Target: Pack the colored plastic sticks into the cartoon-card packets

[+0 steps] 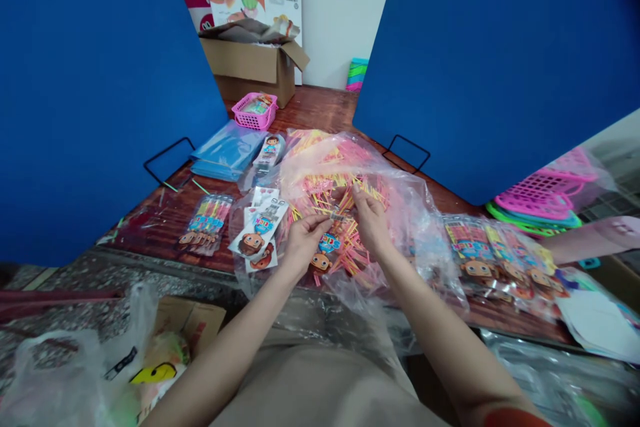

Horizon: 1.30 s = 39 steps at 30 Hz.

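My left hand [306, 239] pinches the top edge of a small clear packet [325, 252] printed with a cartoon face and blue lettering. Close by on the right, my right hand [371, 219] has its fingers curled over a heap of thin pink and yellow sticks [353, 250]; whatever is between its fingertips is hidden. The sticks lie in a large clear plastic bag [410, 203], spread open under both hands. Beside my left hand lie several printed cartoon cards [261, 227] on the bag's edge.
Filled packets lie in a bundle [206, 223] at left and in a row [480, 257] at right, near another person's arm [595, 240]. Behind are blue plastic sheets [225, 150], a pink basket [255, 112] and a cardboard box [250, 67]. Blue panels [100, 80] flank the table.
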Each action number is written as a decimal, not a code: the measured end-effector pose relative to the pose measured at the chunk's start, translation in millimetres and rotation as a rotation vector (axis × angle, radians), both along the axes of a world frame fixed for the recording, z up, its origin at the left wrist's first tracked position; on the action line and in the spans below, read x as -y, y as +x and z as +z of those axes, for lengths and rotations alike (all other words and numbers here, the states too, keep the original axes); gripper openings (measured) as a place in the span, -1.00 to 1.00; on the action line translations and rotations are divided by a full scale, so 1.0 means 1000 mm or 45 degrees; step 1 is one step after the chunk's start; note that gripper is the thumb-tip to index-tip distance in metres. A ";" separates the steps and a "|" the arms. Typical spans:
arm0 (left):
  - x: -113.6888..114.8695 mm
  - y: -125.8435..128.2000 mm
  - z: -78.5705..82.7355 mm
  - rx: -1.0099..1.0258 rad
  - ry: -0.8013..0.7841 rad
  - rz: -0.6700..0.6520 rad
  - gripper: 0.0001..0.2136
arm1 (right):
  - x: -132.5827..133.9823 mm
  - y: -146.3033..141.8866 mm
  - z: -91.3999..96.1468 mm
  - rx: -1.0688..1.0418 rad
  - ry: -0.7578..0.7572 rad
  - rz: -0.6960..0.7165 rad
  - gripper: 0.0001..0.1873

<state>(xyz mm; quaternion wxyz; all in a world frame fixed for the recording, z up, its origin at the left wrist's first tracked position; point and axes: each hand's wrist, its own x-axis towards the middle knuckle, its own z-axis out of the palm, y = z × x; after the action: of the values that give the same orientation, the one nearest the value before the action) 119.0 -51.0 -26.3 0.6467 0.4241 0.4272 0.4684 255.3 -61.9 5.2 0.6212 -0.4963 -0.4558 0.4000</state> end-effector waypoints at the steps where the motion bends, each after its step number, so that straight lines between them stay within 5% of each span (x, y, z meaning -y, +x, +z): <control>1: -0.001 0.003 0.001 0.007 -0.004 -0.010 -0.77 | -0.001 0.002 0.002 0.008 0.018 -0.031 -0.58; 11: 0.002 0.006 0.008 0.198 -0.125 -0.147 -0.70 | 0.017 0.014 0.010 0.515 0.082 0.044 -0.59; 27: 0.009 0.004 0.010 0.196 -0.159 0.016 -0.70 | 0.024 0.021 0.022 1.057 0.152 0.231 -0.62; 35: 0.016 -0.002 0.015 0.258 -0.309 -0.056 -0.62 | 0.019 0.028 0.017 0.970 0.045 0.224 -0.62; 39: 0.018 -0.007 0.018 0.101 -0.308 -0.199 -0.63 | 0.016 0.029 0.012 0.665 0.027 0.129 -0.67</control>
<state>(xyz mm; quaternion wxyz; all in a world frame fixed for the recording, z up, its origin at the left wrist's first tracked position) 111.9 -69.5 -8.3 0.7440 0.3562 0.4204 0.3780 283.9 -77.5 17.1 0.4670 -0.5526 -0.6291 0.2841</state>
